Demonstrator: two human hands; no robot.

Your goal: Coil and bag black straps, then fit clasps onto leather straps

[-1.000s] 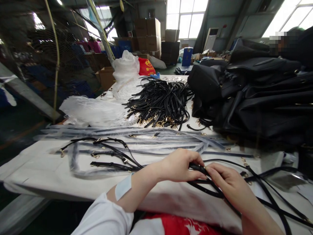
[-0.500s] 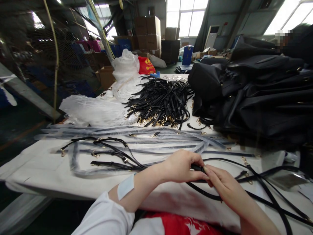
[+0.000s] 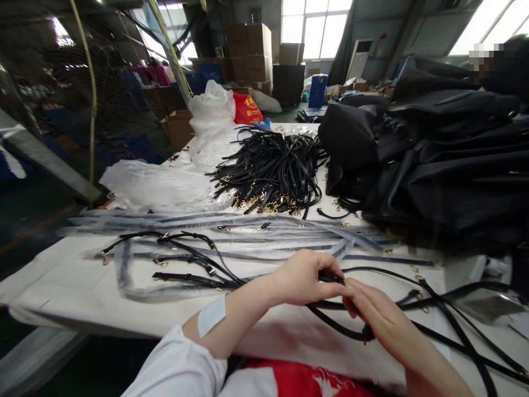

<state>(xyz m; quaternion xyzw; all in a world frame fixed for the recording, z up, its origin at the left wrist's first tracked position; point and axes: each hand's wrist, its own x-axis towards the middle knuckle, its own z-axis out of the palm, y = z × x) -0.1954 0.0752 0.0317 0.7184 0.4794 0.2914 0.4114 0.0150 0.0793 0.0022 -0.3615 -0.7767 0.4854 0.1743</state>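
Note:
My left hand [image 3: 312, 277] is closed on a black strap [image 3: 339, 330] above the front of the white table [image 3: 74, 281]. Its fingertips meet those of my right hand [image 3: 366, 303], which pinches the same strap. A dark buckle or loop hangs just under my right fingers. Other black straps with gold clasps [image 3: 185, 278] lie to the left of my hands, and more straps [image 3: 454, 325] cross the table on the right. The exact part between my fingertips is hidden.
A heap of black straps [image 3: 281, 165] with gold clasps lies mid-table. Plastic-sleeved straps [image 3: 248, 253] stretch across in front of it. Clear plastic bags [image 3: 157, 184] are at the left, a pile of black bags [image 3: 446, 160] at the right. Cartons [image 3: 250, 55] stand behind.
My hands have shifted very slightly; the left fingers moved a little left along the strap. The strap's loop and a dark buckle now show more below my right fingers.

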